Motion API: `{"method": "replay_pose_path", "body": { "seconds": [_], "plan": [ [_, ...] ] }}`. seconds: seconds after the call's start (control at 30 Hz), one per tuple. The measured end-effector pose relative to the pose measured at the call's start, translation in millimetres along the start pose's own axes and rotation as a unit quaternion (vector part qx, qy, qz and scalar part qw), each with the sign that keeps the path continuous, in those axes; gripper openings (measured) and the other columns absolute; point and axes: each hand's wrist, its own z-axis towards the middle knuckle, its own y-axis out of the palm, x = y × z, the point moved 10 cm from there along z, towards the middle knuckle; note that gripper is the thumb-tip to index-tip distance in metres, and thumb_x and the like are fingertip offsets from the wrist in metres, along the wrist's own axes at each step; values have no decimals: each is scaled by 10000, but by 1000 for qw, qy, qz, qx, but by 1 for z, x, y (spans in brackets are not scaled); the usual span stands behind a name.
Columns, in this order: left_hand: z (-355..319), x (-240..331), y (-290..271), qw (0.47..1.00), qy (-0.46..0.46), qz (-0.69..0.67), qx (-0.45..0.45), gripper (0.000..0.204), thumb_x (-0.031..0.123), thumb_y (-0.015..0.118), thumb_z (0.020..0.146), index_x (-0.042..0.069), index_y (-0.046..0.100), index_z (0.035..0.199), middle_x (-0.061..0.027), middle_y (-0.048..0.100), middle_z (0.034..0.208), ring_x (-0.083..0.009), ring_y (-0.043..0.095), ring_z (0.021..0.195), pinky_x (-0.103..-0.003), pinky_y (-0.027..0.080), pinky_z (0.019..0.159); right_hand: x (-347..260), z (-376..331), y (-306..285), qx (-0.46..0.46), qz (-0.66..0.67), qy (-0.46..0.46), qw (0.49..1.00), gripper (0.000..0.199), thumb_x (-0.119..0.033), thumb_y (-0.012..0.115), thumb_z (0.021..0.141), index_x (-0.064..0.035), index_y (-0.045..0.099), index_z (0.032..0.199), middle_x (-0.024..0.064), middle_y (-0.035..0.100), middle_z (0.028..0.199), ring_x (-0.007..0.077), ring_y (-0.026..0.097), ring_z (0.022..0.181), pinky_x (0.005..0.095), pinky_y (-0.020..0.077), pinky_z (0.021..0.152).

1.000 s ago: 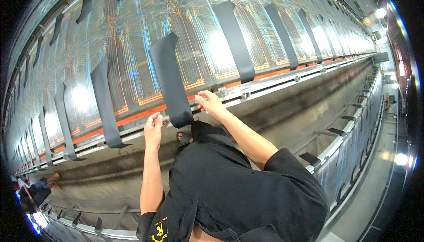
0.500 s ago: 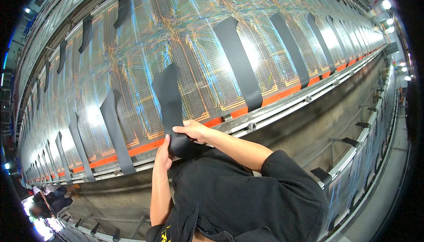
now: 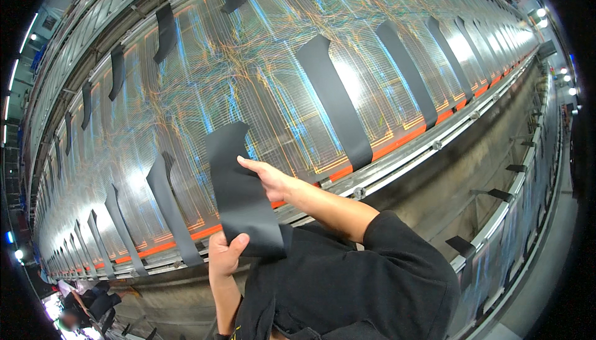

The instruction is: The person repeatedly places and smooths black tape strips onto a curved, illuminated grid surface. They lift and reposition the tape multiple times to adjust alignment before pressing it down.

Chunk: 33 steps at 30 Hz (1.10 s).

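Note:
A wide, flexible black strip [image 3: 242,197] is held in front of my body over the near edge of the long table. My left hand [image 3: 226,254] grips its lower left edge, thumb across the top face and fingers underneath. Farther up, my right hand [image 3: 270,180] holds the right edge, its thumb lying on the strip and its other fingers mostly hidden behind. The far end of the strip reaches over the patterned table surface [image 3: 279,135]. To its right, a similar black strip [image 3: 338,104] lies across the near edge, and to its left another grey-black strip [image 3: 171,209].
A red-orange band [image 3: 410,142] and a metal rail [image 3: 397,169] run along the table's near edge. More black strips [image 3: 164,32] hang over the far side. Behind me at right stands another railed line [image 3: 490,222]. A co-worker [image 3: 93,303] is at lower left.
The strip has come back toward me and now shows more of its broad face. My left hand has moved down with its lower end; my right hand sits higher along the edge.

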Motion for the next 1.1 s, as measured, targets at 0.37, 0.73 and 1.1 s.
{"method": "replay_pose_path", "body": {
  "seconds": [0.37, 0.73, 1.1],
  "plan": [
    [25, -81, -54, 992, -24, 102, 64, 281, 190, 683, 1043, -36, 658, 1209, -24, 713, 1130, -89, 622, 1018, -281, 487, 921, -86, -13, 104, -143, -270, -223, 926, 414, -264, 715, 1021, -29, 642, 1354, 69, 710, 1269, 155, 634, 1217, 330, 495, 1037],
    [88, -212, -121, 985, -113, -51, 122, 262, 219, 602, 1079, 17, 623, 1246, -91, 714, 1218, -174, 689, 1067, -358, 534, 949, -12, -33, -177, 296, -311, -155, 890, 433, -348, 663, 1035, 25, 605, 1247, 109, 664, 1043, 171, 664, 829, 322, 566, 709],
    [56, -281, -142, 982, -100, -70, 144, 340, 191, 662, 1045, -24, 584, 1297, -103, 715, 1164, -166, 678, 1024, -315, 526, 927, -78, -272, -286, 482, -236, -348, 768, 306, -288, 672, 1031, -19, 643, 1175, 59, 675, 985, 169, 679, 796, 293, 560, 666]
  ]
}}
